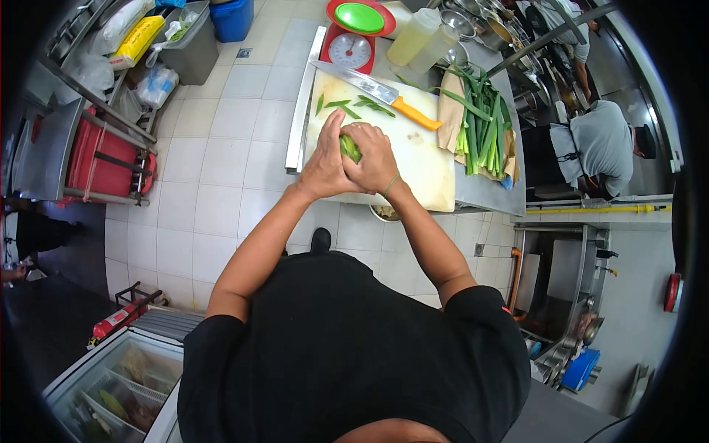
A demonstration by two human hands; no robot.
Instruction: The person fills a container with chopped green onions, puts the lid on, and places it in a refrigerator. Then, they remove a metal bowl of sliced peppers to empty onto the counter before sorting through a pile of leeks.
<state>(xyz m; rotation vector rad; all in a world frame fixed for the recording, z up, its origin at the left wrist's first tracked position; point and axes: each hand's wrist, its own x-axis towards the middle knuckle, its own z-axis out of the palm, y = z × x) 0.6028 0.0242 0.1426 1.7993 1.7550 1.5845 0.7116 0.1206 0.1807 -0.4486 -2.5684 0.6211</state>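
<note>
Over the white cutting board [417, 173], my left hand [323, 164] and my right hand [374, 156] are cupped together, closed around a bundle of cut green leek pieces [350, 149]. Only part of the bundle shows between my fingers. A few loose green slices [374, 105] lie on the board just beyond my fingertips. Behind them a knife [378, 91] with a yellow handle rests across the board, untouched. To the right, a bunch of long green leeks [484, 125] lies on brown paper [450, 111].
At the board's far end stands a red kitchen scale [349, 52] with a green dish. Two squeeze bottles [413, 37] are beside it. Under the near edge a bowl [384, 213] partly shows. A co-worker [602, 144] bends over at the right. A freezer [122, 391] stands lower left.
</note>
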